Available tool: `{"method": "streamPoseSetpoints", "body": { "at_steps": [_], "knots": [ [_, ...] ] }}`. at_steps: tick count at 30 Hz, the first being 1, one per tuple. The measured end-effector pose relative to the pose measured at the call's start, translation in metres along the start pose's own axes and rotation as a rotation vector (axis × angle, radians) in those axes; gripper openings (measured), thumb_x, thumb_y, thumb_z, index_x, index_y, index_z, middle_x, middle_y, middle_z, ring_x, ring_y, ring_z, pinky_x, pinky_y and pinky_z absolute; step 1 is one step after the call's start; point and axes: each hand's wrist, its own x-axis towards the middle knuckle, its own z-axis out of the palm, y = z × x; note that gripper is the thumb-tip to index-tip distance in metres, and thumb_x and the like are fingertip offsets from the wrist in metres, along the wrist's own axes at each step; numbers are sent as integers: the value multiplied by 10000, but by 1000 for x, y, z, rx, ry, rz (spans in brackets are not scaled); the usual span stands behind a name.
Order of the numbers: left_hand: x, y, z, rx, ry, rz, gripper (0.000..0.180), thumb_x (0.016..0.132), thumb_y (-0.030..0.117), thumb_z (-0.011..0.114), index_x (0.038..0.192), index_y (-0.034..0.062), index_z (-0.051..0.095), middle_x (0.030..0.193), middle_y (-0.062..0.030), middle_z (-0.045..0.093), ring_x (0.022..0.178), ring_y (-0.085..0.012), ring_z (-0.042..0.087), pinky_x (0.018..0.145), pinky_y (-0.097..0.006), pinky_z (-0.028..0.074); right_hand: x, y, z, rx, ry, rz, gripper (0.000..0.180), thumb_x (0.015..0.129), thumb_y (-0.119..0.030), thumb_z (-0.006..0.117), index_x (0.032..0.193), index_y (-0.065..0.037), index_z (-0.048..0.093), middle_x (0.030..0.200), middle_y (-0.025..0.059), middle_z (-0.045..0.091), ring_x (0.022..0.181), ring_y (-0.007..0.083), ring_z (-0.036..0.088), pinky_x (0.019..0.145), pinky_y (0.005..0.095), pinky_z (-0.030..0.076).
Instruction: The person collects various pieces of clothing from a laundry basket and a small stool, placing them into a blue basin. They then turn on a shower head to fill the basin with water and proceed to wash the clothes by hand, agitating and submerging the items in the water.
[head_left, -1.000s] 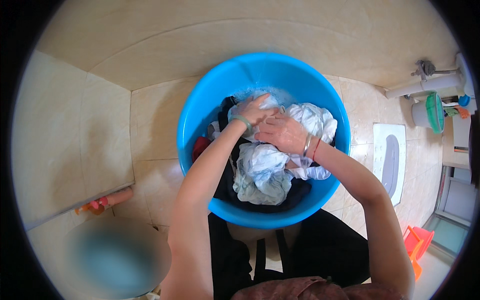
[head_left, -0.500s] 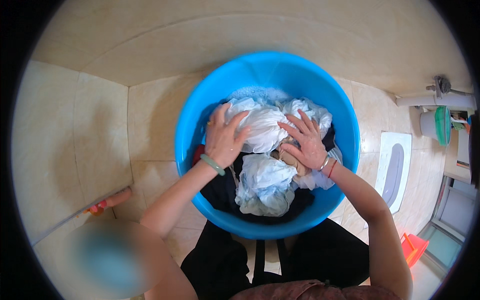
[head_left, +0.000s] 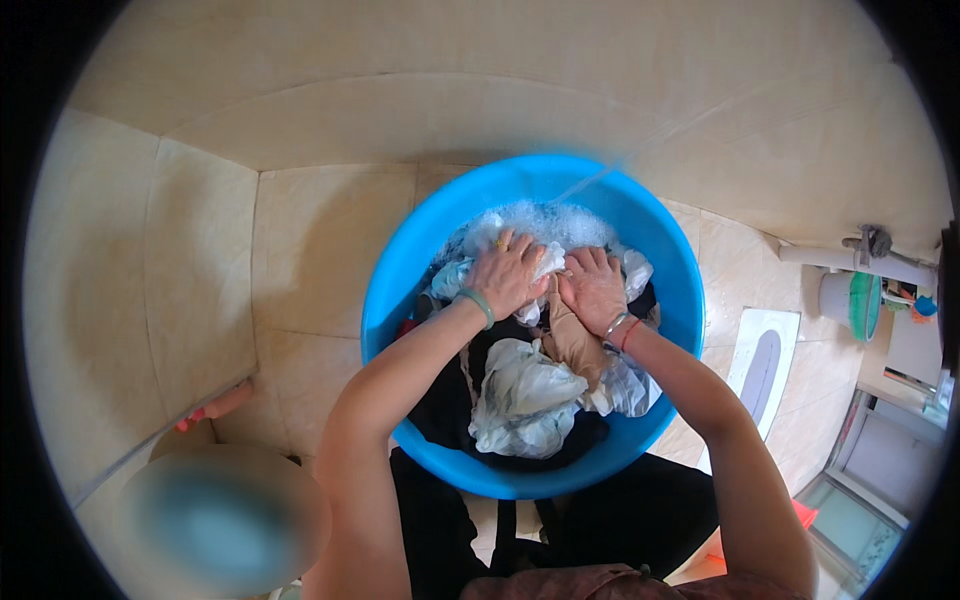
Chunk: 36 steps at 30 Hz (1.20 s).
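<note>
A round blue tub [head_left: 690, 330] holds wet laundry and foamy water. My left hand [head_left: 508, 275], with a green bangle at the wrist, presses down on white cloth [head_left: 548, 262] near the far side of the tub. Beside it my right hand [head_left: 595, 290], wearing a silver bracelet and a red cord, bears down on the laundry too. The fingers of both hands lie extended over the cloth, their tips partly hidden. A tan cloth [head_left: 575, 345] lies under and below the right hand. Nearer me is a bunched white cloth [head_left: 525, 400] over dark fabric [head_left: 440, 405].
Beige tiled walls meet behind and left of the tub. A squat toilet [head_left: 762, 360] is set in the floor on the right, with a white and green bucket [head_left: 863, 305] farther off by a pipe [head_left: 900, 265]. A blurred round shape [head_left: 225, 520] fills the lower left.
Both hands have moved closer together and pushed the puffed white cloth down into the suds. More foam shows at the far side. The view has shifted slightly.
</note>
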Motion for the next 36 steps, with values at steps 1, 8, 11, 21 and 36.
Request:
{"method": "streamPoseSetpoints", "body": {
  "at_steps": [1,8,11,21,36],
  "knots": [
    [6,-3,1,12,-21,-1,458,870,395,593,1210,90,562,1283,-104,506,1223,-332,417,943,-493,427,5,-1,0,-41,-47,34,289,903,-328,552,1087,-109,594,1166,78,557,1119,302,489,893,511,394],
    [47,-18,3,34,-221,-51,401,916,407,545,1193,121,592,936,-136,678,893,-338,632,716,-459,519,28,7,15,-164,-150,209,355,943,-352,466,1120,-92,631,988,143,665,993,343,598,841,497,468],
    [55,-20,3,2,-287,-81,363,937,411,515,1089,117,667,799,-153,704,769,-345,682,670,-465,532,41,14,17,-87,-229,284,345,926,-347,491,1006,-85,700,860,153,699,854,373,660,741,496,518],
    [53,-37,34,-7,-272,-185,351,920,356,522,844,102,753,856,-179,714,855,-367,691,754,-467,546,51,18,32,-19,-365,543,357,892,-346,509,903,-88,755,953,184,714,906,379,684,831,496,503],
    [-63,102,-61,-245,-525,-174,820,806,688,573,1495,291,374,1615,-195,70,1487,-420,-1,1088,-727,120,24,26,43,255,339,224,335,937,-386,529,950,-121,734,873,179,692,967,393,607,857,483,459]
  ]
}}
